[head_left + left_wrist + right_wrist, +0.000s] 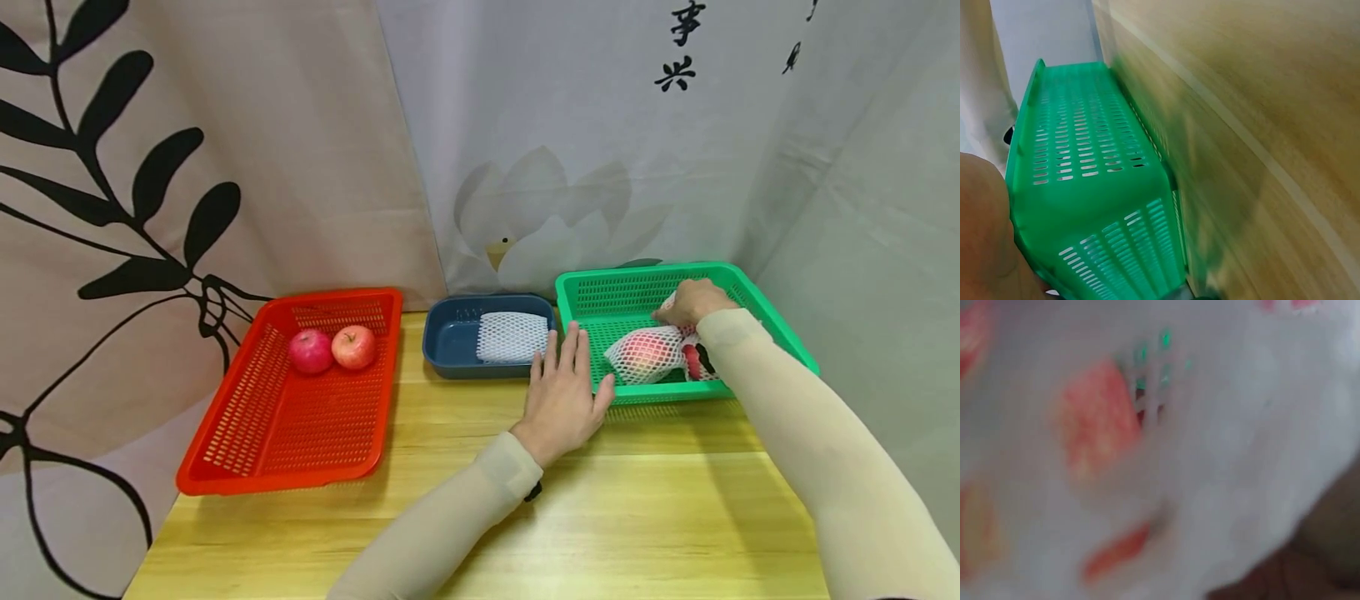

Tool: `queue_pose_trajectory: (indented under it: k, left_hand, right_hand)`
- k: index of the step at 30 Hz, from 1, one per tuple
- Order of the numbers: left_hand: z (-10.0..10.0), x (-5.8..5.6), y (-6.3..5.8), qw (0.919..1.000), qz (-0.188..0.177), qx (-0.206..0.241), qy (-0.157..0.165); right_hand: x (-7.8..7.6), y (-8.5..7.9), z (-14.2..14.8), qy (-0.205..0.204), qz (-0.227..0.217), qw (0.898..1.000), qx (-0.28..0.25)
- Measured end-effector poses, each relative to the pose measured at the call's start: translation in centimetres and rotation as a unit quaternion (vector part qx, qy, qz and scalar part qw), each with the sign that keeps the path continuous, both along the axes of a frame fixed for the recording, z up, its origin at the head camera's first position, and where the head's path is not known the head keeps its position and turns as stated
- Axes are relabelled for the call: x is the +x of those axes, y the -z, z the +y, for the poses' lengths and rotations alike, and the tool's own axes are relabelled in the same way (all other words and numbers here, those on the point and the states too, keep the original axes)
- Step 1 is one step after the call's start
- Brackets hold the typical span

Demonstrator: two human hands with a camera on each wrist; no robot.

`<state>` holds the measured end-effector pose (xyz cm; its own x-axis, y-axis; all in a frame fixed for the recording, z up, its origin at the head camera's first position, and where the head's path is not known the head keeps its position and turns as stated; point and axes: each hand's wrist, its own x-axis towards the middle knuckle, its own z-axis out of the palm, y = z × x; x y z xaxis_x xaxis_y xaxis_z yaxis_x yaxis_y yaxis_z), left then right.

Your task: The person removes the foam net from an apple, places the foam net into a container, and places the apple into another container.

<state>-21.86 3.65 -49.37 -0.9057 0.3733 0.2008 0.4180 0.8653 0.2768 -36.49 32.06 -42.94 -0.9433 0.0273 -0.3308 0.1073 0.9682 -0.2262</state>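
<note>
My right hand (696,302) reaches into the green basket (637,398) and holds an apple in a white foam net, mostly hidden under the hand and sleeve. Close up in the right wrist view, the white foam net (1235,444) fills the picture, and red apple skin (1100,419) shows through its holes. Another netted apple (647,354) lies beside it in the basket. With fingers straight and thumb spread, my left hand (562,406) is at the basket's near left corner. Basket wall (1085,194) and part of that hand (985,231) appear in the left wrist view.
A blue tray (453,367) with white foam nets (513,337) stands left of the green basket. Farther left, a red basket (315,433) holds two bare apples (354,347). All stand on a wooden table (660,500) with curtains (525,100) behind.
</note>
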Motion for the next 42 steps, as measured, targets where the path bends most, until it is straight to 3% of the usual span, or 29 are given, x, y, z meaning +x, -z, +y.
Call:
queue_pose_trajectory:
  k: [12, 28, 42]
  left_hand:
    - [-0.2, 0.3, 0.1, 0.9996, -0.014, 0.023, -0.006]
    - [0.1, 0.4, 0.4, 0.9997, -0.011, 0.02, -0.011]
    - [0.0, 0.2, 0.3, 0.9997, -0.007, 0.022, -0.01]
  right_hand:
    - [0.1, 0.5, 0.5, -0.032, -0.005, 0.999, -0.014]
    - [0.4, 1.5, 1.1, -0.053, 0.053, 0.997, -0.009]
    - [0.3, 1.8, 1.2, -0.061, 0.057, 0.996, -0.015]
